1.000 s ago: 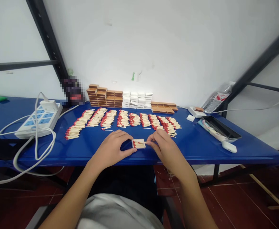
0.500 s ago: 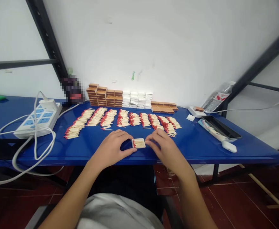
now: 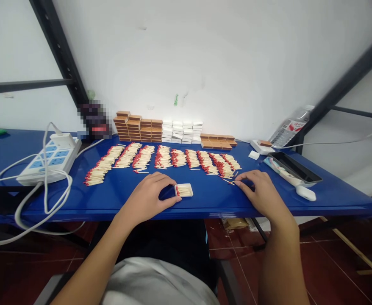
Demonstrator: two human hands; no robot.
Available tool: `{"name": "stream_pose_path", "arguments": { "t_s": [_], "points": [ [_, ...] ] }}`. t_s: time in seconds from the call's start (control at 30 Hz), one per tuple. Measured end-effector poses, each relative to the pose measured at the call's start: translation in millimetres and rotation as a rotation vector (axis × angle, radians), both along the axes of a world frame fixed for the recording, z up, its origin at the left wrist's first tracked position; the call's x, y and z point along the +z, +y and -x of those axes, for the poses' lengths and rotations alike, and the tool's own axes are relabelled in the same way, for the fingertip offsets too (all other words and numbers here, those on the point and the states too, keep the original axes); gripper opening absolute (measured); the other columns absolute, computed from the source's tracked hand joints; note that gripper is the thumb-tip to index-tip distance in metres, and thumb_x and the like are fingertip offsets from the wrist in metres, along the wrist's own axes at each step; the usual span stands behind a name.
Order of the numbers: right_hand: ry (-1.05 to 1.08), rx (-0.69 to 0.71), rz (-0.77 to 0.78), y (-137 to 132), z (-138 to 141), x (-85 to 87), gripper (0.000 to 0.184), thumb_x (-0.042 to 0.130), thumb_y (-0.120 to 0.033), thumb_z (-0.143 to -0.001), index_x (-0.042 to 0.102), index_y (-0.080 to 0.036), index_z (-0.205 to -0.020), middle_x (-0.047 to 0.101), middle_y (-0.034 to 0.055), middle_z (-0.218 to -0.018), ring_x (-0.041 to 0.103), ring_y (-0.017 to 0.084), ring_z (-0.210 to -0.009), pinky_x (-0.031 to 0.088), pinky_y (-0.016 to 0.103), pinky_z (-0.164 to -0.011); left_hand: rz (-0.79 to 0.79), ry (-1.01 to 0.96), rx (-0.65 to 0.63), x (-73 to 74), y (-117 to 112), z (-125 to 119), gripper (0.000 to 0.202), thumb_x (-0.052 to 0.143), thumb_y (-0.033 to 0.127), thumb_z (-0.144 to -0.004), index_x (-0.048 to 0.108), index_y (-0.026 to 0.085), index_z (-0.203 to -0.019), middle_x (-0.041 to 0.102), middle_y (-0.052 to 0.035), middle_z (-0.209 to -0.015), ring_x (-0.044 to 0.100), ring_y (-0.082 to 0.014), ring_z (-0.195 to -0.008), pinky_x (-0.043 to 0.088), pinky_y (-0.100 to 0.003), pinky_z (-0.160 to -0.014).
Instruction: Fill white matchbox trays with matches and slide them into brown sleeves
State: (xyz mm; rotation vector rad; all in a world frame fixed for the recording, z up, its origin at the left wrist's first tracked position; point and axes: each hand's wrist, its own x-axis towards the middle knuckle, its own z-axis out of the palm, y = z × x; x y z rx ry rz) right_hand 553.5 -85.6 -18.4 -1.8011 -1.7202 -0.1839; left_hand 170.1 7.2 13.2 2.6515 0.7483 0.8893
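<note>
My left hand [image 3: 151,194] grips the left end of a small white matchbox tray [image 3: 188,190] between thumb and fingers, near the table's front edge. Several red-tipped matches [image 3: 181,191] lie inside it, heads to the left. Farther right, my right hand [image 3: 262,192] pinches the end of a loose match [image 3: 232,182] with thumb and forefinger, low over the table. Just beyond those fingertips lies the rightmost part of the match piles [image 3: 224,165]. More piles of red-headed matches [image 3: 141,156] spread across the table in slanting rows.
Stacked brown matchboxes [image 3: 140,129], white trays [image 3: 182,132] and more brown boxes [image 3: 217,142] line the wall. A power strip [image 3: 52,159] with cables is at left. At right are a plastic bottle [image 3: 292,126], a black tray [image 3: 295,168] and a white case [image 3: 306,193].
My right hand has left the tray's right end and moved right, to the loose matches by the rightmost pile. My left hand still holds the tray in place.
</note>
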Motion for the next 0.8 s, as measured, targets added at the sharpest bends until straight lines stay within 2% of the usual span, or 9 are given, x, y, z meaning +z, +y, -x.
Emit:
{"name": "stream_pose_path", "arguments": {
  "t_s": [0.23, 0.47, 0.8],
  "points": [
    [0.010, 0.011, 0.027, -2, 3, 1.9, 0.025, 0.058, -0.045, -0.103, 0.074, -0.027, -0.108, 0.072, 0.0107, -0.109, 0.060, 0.033, -0.106, 0.049, 0.048, -0.095, 0.009, 0.001, -0.002, 0.6, 0, 0, 0.025, 0.081, 0.040, -0.097, 0.073, 0.022, -0.113, 0.078, -0.0052, -0.115, 0.071, -0.0264, -0.109, 0.055, -0.043, -0.099],
    [0.011, 0.019, 0.060, -2, 9, 4.2, 0.027, 0.055, -0.046, -0.104, 0.070, -0.026, -0.093, 0.070, 0.0099, -0.100, 0.059, 0.033, -0.102, 0.047, 0.048, -0.094, 0.012, 0.006, 0.009, 0.5, -1, 0, 0.026, 0.081, 0.040, -0.097, 0.073, 0.023, -0.114, 0.078, -0.0055, -0.114, 0.071, -0.0269, -0.109, 0.055, -0.044, -0.099],
    [0.001, -0.028, 0.056, -1, 19, 3.3, 0.030, 0.053, -0.048, -0.104, 0.069, -0.025, -0.093, 0.069, 0.0111, -0.098, 0.059, 0.033, -0.099, 0.046, 0.048, -0.094, 0.010, 0.006, 0.007, 1.8, -1, 0, 0.026, 0.081, 0.040, -0.096, 0.073, 0.022, -0.113, 0.078, -0.0052, -0.114, 0.071, -0.0267, -0.108, 0.055, -0.043, -0.098]
  ]
}}
